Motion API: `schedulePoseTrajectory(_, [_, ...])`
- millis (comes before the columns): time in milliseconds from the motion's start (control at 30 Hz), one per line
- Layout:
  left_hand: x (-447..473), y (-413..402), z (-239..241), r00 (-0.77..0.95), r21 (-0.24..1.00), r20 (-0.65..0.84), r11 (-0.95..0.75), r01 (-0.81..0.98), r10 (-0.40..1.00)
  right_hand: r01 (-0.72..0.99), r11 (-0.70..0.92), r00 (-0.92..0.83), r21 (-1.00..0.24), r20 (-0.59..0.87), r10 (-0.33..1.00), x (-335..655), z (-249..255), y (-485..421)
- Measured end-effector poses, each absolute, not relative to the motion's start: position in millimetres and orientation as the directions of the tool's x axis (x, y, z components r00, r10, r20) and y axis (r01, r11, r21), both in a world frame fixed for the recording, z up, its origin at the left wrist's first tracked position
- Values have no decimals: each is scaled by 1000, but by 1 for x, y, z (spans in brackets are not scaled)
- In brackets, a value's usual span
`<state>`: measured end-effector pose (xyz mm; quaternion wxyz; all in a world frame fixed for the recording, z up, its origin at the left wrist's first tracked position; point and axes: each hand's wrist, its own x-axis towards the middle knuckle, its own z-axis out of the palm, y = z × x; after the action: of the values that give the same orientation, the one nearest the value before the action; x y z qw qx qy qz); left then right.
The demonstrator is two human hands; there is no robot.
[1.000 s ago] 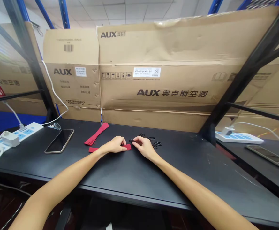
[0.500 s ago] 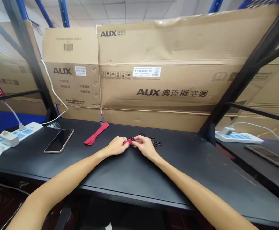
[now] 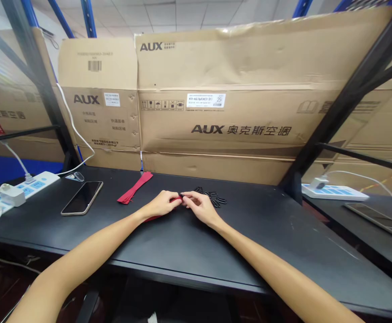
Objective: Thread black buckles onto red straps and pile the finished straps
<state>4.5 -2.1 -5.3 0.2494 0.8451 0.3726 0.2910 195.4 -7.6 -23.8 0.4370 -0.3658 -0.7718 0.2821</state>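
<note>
My left hand [image 3: 164,203] is closed in a pinch on a red strip [image 3: 152,218], whose other end trails under the wrist. My right hand [image 3: 201,207] meets it fingertip to fingertip, pinching a small black loop [image 3: 181,195] against the strip's end. Fingers hide most of the loop, so I cannot tell whether the strip passes through it. Just behind and right of my right hand lie several black oval loops [image 3: 220,200] on the table. A bundle of red strips [image 3: 135,188] rests farther left.
A phone [image 3: 82,198] lies on the black table [image 3: 250,242] at left, beside a white power strip [image 3: 44,180] with plugs and cables. Tall cardboard boxes [image 3: 216,148] stand along the back edge. Black metal posts [image 3: 330,107] rise at both sides.
The black loop has moved slightly left, up against my left fingers. My right fingers have stretched out more over it. More of the red strip shows under my left wrist.
</note>
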Motion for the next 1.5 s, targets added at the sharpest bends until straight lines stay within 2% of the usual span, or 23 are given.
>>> schedulePoseTrajectory(100, [5,-5,-2,555,658,297,-588,471,777,215,487,-317,-847,411,855,195,-24,-3])
schedulePoseTrajectory(267, [6,-6,0,558,666,302,-590,456,773,144,405,-292,-903,352,889,196,-26,3])
schedulePoseTrajectory(433, [7,-4,-4,564,654,321,-609,449,761,168,400,-315,-901,335,888,200,-25,5])
schedulePoseTrajectory(600, [6,-1,-9,571,652,307,-606,457,761,264,449,-359,-854,345,867,200,-22,1])
schedulePoseTrajectory(800, [5,1,-11,571,679,267,-573,460,776,372,597,-382,-710,469,796,200,-18,-4])
schedulePoseTrajectory(1033, [5,2,-6,597,659,238,-579,480,766,464,659,-353,-591,559,750,197,-17,-9])
schedulePoseTrajectory(1100, [0,5,-2,624,610,251,-621,492,740,505,677,-321,-536,611,723,198,-14,-11])
schedulePoseTrajectory(1200, [-12,15,2,599,439,343,-688,578,723,560,725,-306,-401,713,631,200,-9,-15])
schedulePoseTrajectory(1267, [-22,24,2,531,332,401,-658,676,747,569,776,-377,-274,751,542,199,-6,-22])
schedulePoseTrajectory(1333, [-31,31,0,418,301,409,-552,777,811,525,840,-534,-140,714,452,195,-5,-31])
schedulePoseTrajectory(1400, [-36,37,-4,317,335,409,-464,820,856,455,889,-684,-46,622,382,188,-7,-41])
schedulePoseTrajectory(1500, [-35,40,-9,287,489,397,-465,738,872,372,928,-800,0,507,321,178,-10,-47])
